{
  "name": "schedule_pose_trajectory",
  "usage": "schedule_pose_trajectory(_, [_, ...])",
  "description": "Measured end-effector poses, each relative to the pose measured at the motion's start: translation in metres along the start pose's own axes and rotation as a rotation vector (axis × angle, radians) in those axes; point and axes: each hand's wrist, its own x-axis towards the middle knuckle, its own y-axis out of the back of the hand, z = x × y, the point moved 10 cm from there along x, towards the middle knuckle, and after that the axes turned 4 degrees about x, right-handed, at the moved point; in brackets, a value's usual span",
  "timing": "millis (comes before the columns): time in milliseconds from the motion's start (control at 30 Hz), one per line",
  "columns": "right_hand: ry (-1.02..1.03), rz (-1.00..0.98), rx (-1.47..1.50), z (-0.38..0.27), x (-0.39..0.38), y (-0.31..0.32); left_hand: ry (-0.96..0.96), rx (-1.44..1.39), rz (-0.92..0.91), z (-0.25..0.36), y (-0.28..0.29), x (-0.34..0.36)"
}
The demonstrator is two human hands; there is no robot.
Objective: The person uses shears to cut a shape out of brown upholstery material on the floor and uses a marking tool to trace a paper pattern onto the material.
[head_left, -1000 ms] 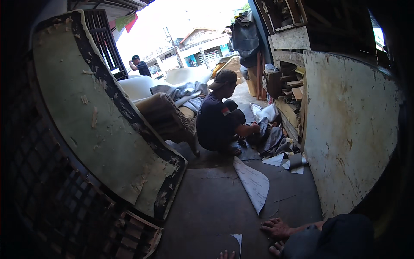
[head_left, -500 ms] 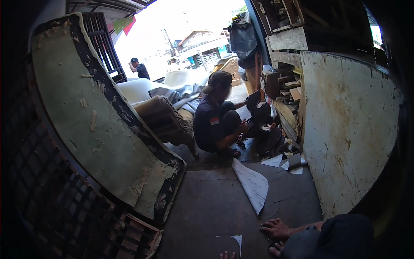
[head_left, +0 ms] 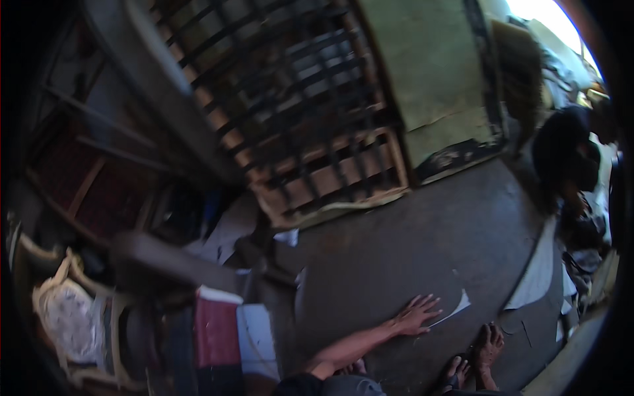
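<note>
My left hand lies with fingers spread on a dark grey sheet on the floor, beside a thin white curved strip. To its right, my right hand rests on the grey surface with fingers apart and nothing visible in them. My foot is just left of that hand. A pale printed sheet lies folded farther right.
A webbed wooden frame and a worn green panel stand ahead. Red and pale blue pieces and a carved chair frame sit at left. A co-worker in dark clothes squats at right among scraps.
My view has swung left and blurred slightly, bringing the chair frame and more of my left arm into sight. The co-worker, who was handling dark material, now appears at the right rim.
</note>
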Motion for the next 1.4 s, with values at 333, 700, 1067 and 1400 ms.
schedule_pose_trajectory(333, [-0.056, -0.003, -0.111, 0.01, 0.001, -0.023, 0.102, -0.087, -0.023, -0.013, -0.011, -0.031])
schedule_pose_trajectory(700, [-0.168, -0.068, -0.19, 0.054, 0.0, -0.037, 0.415, 0.123, 0.432, -0.121, 0.094, -0.043])
schedule_pose_trajectory(1067, [-0.067, 0.042, -0.04, -0.067, 0.057, -0.066, 0.577, 0.03, 0.344, -0.175, 0.088, -0.039])
schedule_pose_trajectory(1400, [-0.978, -0.132, 2.611, -0.251, 0.058, -0.471, 0.61, -0.036, 0.176, -0.192, 0.141, -0.06])
